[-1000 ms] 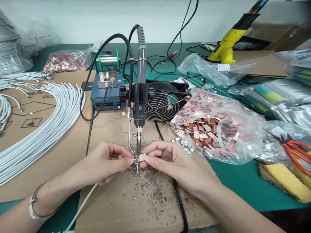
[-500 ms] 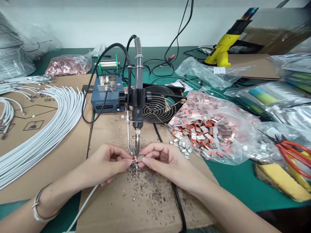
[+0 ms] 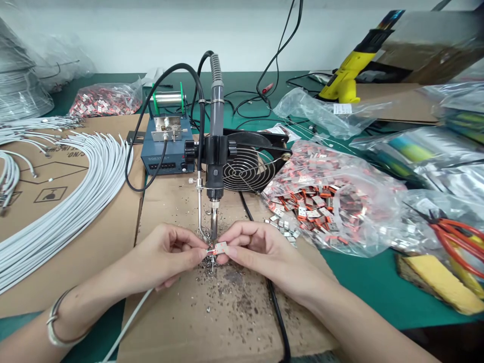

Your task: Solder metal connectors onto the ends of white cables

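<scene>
Between my hands, just under the tip of an upright soldering iron (image 3: 214, 222), is a small metal USB connector (image 3: 221, 247) with orange-red plastic at its left end. My right hand (image 3: 257, 247) pinches its metal shell between thumb and fingers. My left hand (image 3: 172, 254) is closed on the end of a white cable (image 3: 130, 322), which trails from under the palm toward the bottom edge. The cable's tip meets the connector's orange end. Whether the iron touches the joint cannot be made out. A thin metal solder feed tube (image 3: 200, 212) runs down beside the iron.
Behind stand a blue solder feeder (image 3: 166, 151), a solder spool (image 3: 168, 99) and a black fan (image 3: 249, 169). White cables (image 3: 86, 201) lie left. To the right are a bag of connectors (image 3: 321, 201), pliers (image 3: 454, 237), a yellow sponge (image 3: 442, 282) and a yellow heat gun (image 3: 348, 70). Solder bits litter the cardboard (image 3: 177, 322).
The connector has turned so that more of its metal face shows, and it has shifted slightly to the right with my right fingers. My left hand has barely moved.
</scene>
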{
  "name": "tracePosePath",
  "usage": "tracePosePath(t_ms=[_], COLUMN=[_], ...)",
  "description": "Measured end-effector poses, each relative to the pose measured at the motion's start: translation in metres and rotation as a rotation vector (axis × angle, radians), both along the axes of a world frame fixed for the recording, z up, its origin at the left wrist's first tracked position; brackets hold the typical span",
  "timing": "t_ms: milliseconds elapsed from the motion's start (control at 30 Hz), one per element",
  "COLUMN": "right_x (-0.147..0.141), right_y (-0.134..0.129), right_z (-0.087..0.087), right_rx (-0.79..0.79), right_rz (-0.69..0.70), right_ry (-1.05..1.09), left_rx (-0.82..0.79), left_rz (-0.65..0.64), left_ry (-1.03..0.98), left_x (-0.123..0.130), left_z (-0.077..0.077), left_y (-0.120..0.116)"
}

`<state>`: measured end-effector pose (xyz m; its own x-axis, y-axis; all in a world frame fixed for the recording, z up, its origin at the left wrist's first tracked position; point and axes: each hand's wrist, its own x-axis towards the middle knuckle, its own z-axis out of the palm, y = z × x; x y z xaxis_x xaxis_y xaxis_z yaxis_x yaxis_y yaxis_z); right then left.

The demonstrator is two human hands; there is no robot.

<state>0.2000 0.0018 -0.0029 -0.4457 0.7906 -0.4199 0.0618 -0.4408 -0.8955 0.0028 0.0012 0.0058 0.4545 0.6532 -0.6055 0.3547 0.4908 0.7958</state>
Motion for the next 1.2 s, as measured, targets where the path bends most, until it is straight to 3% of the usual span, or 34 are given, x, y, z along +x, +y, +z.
tracePosePath(t_ms=[667, 1000, 1200], right_x=[-0.0030, -0.0022, -0.0015], right_y=[0.0019, 0.0020, 0.0014], right_z=[-0.0048, -0.0048, -0.0035], right_rx=[0.052, 0.083, 0.072], right_rz=[0.011, 0.039, 0.030], right_ry=[-0.044, -0.065, -0.058], left_rx=[0.090, 0.289, 0.252], left_rz=[0.016, -0.004, -0.005], left_ry=[0.078, 0.145, 0.155], left_x=[0.0019, 0.0046, 0.0049], left_z=[-0.0020, -0.0030, 0.0006], left_y=[-0.0015, -0.0029, -0.0043])
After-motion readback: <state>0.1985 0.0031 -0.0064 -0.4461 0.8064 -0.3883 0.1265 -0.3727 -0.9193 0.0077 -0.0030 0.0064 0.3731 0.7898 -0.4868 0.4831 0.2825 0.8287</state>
